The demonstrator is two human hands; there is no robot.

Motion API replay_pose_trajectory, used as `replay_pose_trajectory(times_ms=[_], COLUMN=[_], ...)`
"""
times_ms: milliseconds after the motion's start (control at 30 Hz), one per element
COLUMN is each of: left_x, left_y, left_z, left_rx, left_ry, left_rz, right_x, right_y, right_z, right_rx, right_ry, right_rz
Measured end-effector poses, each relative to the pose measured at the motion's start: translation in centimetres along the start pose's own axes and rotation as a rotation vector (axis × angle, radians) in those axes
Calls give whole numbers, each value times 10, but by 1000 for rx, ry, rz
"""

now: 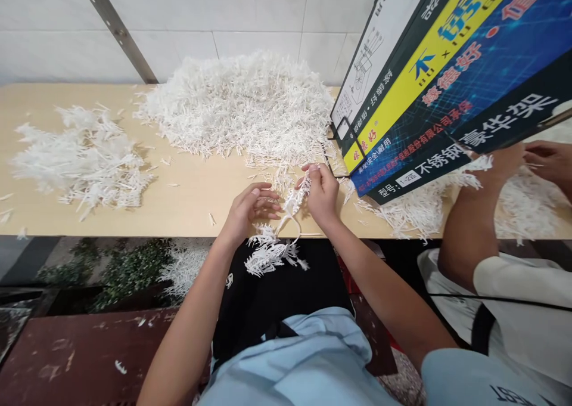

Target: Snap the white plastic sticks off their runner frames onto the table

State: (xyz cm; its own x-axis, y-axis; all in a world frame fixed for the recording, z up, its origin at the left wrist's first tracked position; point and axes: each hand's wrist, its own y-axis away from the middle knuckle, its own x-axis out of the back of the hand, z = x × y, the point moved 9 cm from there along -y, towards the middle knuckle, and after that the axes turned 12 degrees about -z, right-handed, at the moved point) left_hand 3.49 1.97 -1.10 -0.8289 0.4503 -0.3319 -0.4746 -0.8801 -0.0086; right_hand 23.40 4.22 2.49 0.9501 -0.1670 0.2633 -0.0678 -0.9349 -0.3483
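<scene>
Just over the table's front edge, my right hand (323, 195) is closed, thumb against fingers, on a white branched plastic sprig (292, 206). Thin looped stems of the sprig hang down, and a frilly white cluster (270, 254) dangles below the edge above my lap. My left hand (252, 210) is beside the sprig on its left, fingers slightly curled and apart; nothing is visibly gripped in it. Behind both hands, a large heap of similar white sprigs (250, 108) lies against the wall. A smaller pile (84, 158) rests on the left.
A big printed cardboard box (429, 90) stands on the wooden table (187, 209) at the right. Past it, another person's arm (473, 215) and hand are among more white pieces (415, 206). Below the table are green foliage (134, 275) and a dark red surface (89, 352).
</scene>
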Motion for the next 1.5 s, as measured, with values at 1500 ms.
replay_pose_trajectory(times_ms=[1500], left_x=[-18], left_y=[-1], left_z=[-1], left_rx=[65], left_ry=[-537], left_rz=[216], right_x=[-32], right_y=[5], right_z=[-48], right_rx=[396], right_ry=[455], right_rz=[-331])
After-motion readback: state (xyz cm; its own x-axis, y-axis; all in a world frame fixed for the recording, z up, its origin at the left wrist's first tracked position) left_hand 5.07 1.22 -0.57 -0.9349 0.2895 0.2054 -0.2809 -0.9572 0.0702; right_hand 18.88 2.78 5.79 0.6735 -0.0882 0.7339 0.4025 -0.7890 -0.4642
